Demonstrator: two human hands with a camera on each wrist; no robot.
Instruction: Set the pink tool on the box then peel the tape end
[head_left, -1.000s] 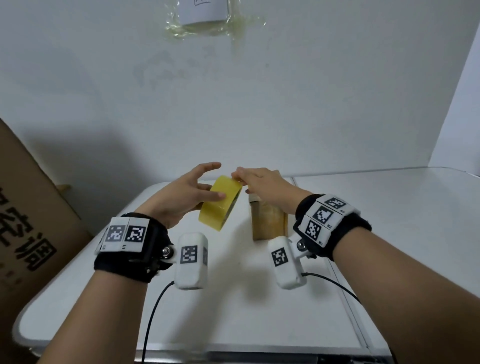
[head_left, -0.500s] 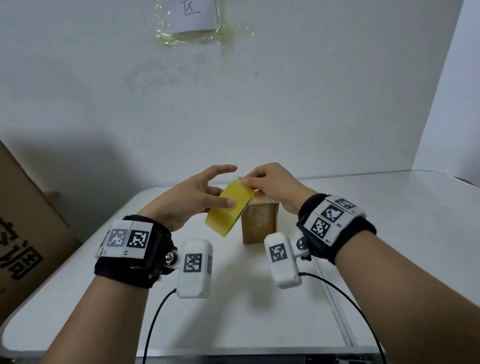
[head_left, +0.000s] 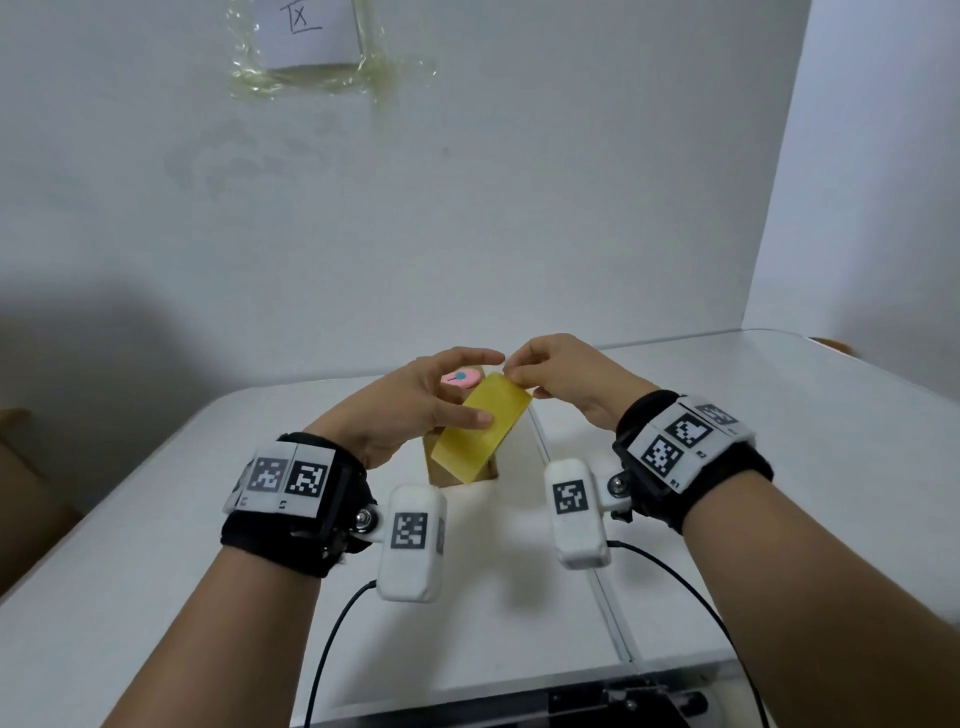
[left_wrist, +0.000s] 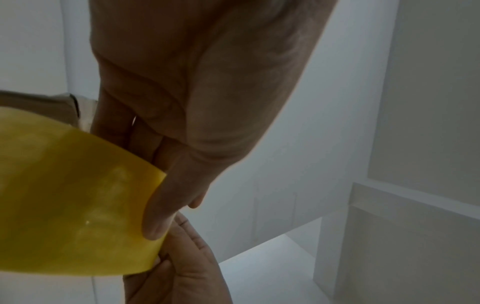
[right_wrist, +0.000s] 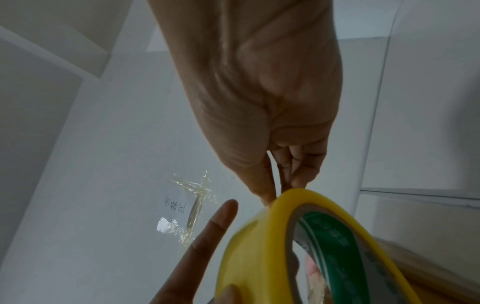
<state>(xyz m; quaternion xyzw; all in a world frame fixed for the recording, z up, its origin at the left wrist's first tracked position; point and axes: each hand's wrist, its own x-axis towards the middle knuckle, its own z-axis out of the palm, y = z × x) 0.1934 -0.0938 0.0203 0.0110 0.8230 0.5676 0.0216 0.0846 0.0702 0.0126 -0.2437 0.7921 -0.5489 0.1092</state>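
Observation:
My left hand (head_left: 415, 400) holds a yellow roll of tape (head_left: 483, 428) above the white table, thumb pressed on its outer face, index finger straight. My right hand (head_left: 550, 371) pinches the roll's top edge between thumb and fingertips. The right wrist view shows the roll (right_wrist: 262, 246) with a green-printed inner core and my right fingertips (right_wrist: 298, 181) at its rim. In the left wrist view the yellow tape (left_wrist: 78, 216) fills the lower left under my left thumb (left_wrist: 166, 205). Behind the roll stands a small brown cardboard box (head_left: 441, 467) with a pink sticker (head_left: 461, 378) on top.
The white table (head_left: 208, 571) has a seam on the right running front to back. A paper note (head_left: 306, 31) is taped to the white wall above. A large cardboard box (head_left: 21, 467) leans at the left edge. Cables trail from both wrist cameras.
Both hands with the tape roll have risen and shifted slightly; the roll tilted flatter. The right fingers moved to its top corner. The pink sticker on the box came into view.

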